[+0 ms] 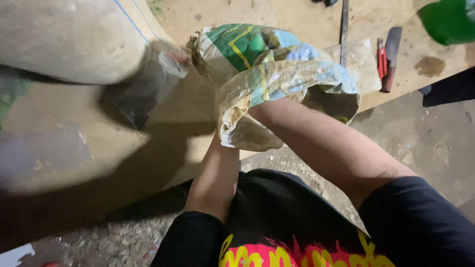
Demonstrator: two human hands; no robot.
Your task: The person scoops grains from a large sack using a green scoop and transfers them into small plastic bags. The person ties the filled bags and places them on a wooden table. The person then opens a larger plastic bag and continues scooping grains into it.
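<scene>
A woven plastic sack (277,74) with green, blue and yellow print lies crumpled on a tan board (163,128), its mouth towards me. My right forearm (321,143) runs into the mouth, so my right hand is hidden inside. My left forearm (215,173) rises under the sack's near edge, which covers the hand. Left of the sack hangs a clear plastic bag (148,89), blurred, with pinkish fingertips (178,56) at its top. I cannot tell whether those fingertips are mine.
A big beige sack (74,39) with a thin blue stripe fills the upper left. Past the printed sack lie a dark blade with a reddish handle (391,57), a small red tool (381,62) and a thin metal bar (344,29). A green object (445,20) is at top right. Gravel ground (435,148) lies below.
</scene>
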